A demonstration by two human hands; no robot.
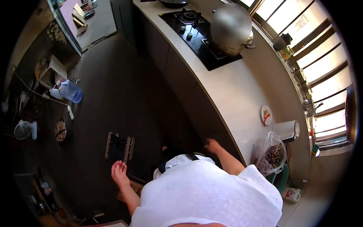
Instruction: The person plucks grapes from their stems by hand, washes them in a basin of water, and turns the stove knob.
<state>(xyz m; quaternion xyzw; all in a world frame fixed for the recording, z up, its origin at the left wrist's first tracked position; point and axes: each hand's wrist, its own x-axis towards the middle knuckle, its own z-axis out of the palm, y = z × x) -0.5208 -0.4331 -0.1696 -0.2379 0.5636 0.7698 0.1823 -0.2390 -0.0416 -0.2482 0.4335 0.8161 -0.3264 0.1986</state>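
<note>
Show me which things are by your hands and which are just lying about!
By the hands, which look empty:
left hand: dark jagged-edged thing
right hand: counter

Lying about:
bag of grapes
small plate
water bottle

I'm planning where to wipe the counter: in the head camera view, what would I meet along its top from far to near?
Dark pan, black gas stove, white plate, clear bag of grapes, white bottle.

No text, label, brand, number or sign can be read anywhere.
</note>
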